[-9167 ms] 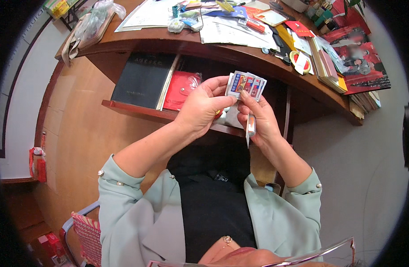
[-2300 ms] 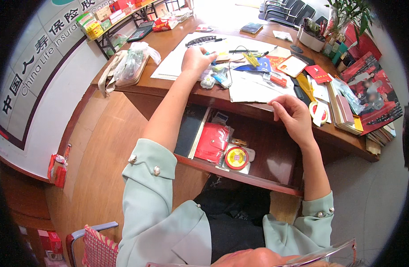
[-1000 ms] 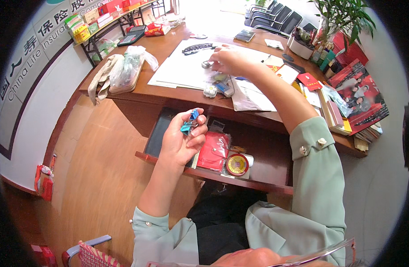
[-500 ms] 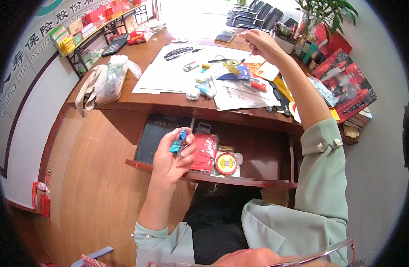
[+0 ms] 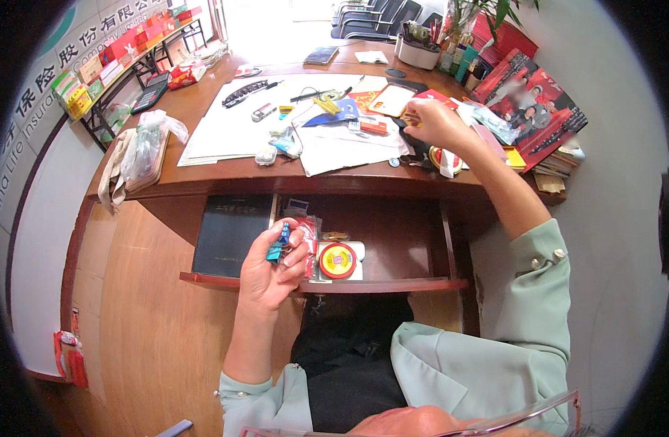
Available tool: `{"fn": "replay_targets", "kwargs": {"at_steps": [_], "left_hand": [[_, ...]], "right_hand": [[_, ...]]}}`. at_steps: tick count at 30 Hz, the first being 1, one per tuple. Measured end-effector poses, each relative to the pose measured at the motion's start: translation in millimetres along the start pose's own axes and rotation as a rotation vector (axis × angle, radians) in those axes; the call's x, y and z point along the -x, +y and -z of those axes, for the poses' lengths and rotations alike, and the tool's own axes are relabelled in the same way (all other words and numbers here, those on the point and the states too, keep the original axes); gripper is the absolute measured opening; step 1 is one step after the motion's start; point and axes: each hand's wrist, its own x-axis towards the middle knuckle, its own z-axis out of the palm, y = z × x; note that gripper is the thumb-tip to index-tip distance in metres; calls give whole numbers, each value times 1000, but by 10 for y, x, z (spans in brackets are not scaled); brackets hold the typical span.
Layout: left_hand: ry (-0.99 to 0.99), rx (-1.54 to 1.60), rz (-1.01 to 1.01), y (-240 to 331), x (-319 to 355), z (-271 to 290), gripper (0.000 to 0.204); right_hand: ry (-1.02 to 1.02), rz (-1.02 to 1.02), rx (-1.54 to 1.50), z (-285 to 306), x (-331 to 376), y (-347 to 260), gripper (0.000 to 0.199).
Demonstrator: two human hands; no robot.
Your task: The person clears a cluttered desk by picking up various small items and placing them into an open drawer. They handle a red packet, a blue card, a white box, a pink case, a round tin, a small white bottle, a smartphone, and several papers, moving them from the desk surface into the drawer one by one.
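Two binder clips, blue [image 5: 284,231] and teal [image 5: 274,253], in left hand [image 5: 265,279], fingers curled round them, palm up, forearm raised, just above front of open drawer [image 5: 396,258]. Right arm stretched forward, right hand [image 5: 444,127] palm down over cluttered right side of desk [image 5: 225,175], fingers bent; can't tell if gripping anything. Writing: large dark lettering on wall sign [image 5: 29,153], faint lettering on black book [image 5: 232,233], printed label on red-rimmed round case [image 5: 338,260], both in drawer

Dark Chinese characters and English lettering mark the wall sign [image 5: 49,120], faint characters the black folder [image 5: 231,237].
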Motion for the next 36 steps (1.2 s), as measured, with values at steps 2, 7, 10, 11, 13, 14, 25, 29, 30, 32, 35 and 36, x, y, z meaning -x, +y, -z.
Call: {"fn": "replay_targets", "kwargs": {"at_steps": [2,7,10,11,13,14,25,29,30,32,35,36], "left_hand": [[15,-16,6,-74,-16,-54,19],[39,-26,11,-178,2,-58,18],[35,-27,24,-209,-6,-59,18],[36,-29,22,-214,2,-50,18],[42,-41,10,-223,31,-29,18],[43,-49,7,-227,36,-28,19],[17,-33,23,-284,23,8,20],[35,-18,16,-275,32,14,20],[42,-54,-9,-258,50,49,19],[52,-27,-13,-222,91,46,18],[68,-26,-52,-176,130,87,18],[64,-21,-63,-166,132,98,19]], "right_hand": [[52,-88,-44,-110,25,-38,32],[94,-222,-132,-205,11,-175,35],[63,-268,-114,-211,-6,-114,36],[32,-288,-93,-143,-17,-134,37],[-64,-310,-46,69,-22,-236,38],[-31,-288,-65,110,0,-193,38],[-318,-338,-1407,511,738,-536,32],[-611,-255,-1731,169,1179,-833,27],[-669,-308,-1739,71,1256,-912,27],[-748,-462,-1799,-131,1400,-988,28],[-757,-621,-1629,-534,1430,-991,28],[-756,-590,-1519,-671,1403,-972,28]]}}
